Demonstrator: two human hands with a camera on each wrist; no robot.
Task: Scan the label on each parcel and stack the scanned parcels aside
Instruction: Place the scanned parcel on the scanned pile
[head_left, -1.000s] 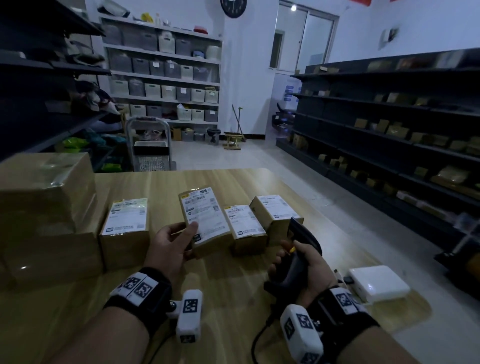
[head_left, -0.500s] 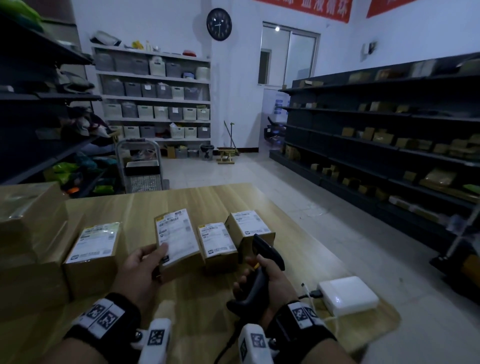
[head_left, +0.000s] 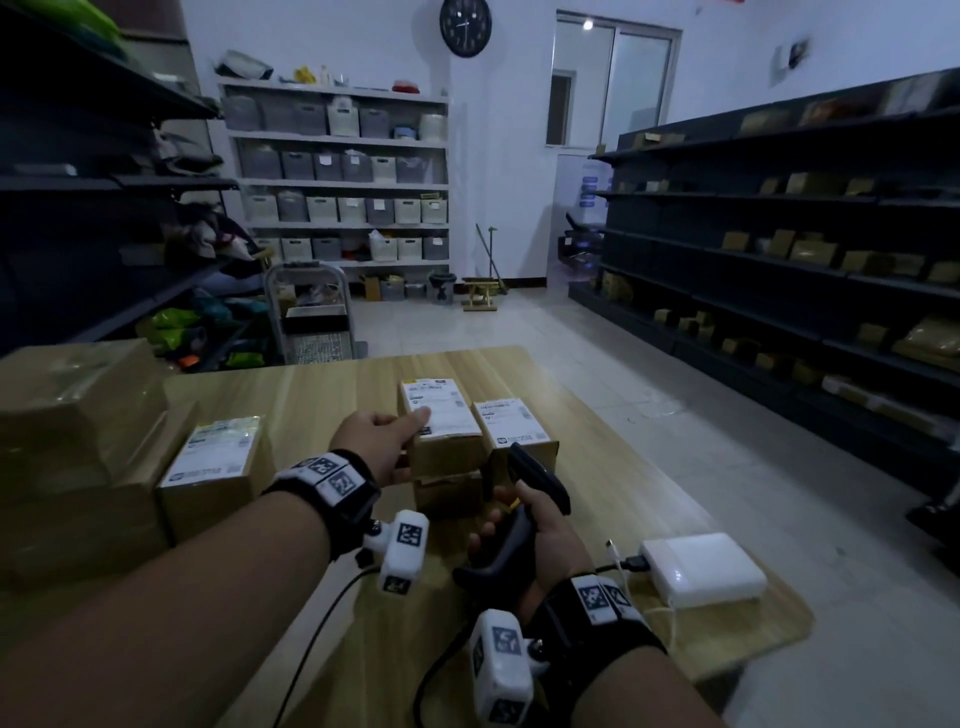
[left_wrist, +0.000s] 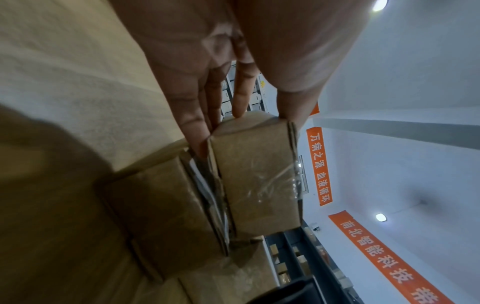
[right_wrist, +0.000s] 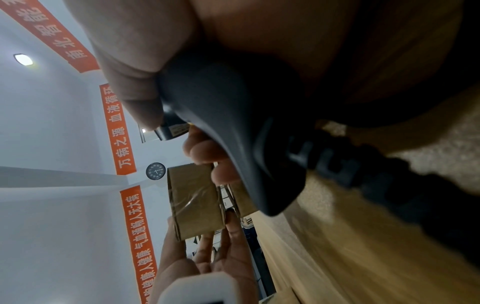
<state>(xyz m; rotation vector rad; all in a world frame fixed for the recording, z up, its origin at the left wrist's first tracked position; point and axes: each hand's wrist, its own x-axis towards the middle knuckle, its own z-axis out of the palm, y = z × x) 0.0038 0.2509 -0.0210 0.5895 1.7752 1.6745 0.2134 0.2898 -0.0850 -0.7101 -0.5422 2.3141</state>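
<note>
A labelled parcel (head_left: 441, 421) is gripped by the left hand (head_left: 382, 439) directly above another parcel (head_left: 449, 491), its long axis pointing away, while the scanner (head_left: 519, 499) is clenched in the right hand (head_left: 540, 540) just beside it

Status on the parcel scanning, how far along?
Done: nothing is provably scanned.

In hand: the left hand holds a small labelled cardboard parcel on top of another small cardboard parcel. The right hand grips the black handheld scanner.

Left: one labelled parcel beside the stack and one labelled parcel further left sit unstacked on the wooden table.
</note>
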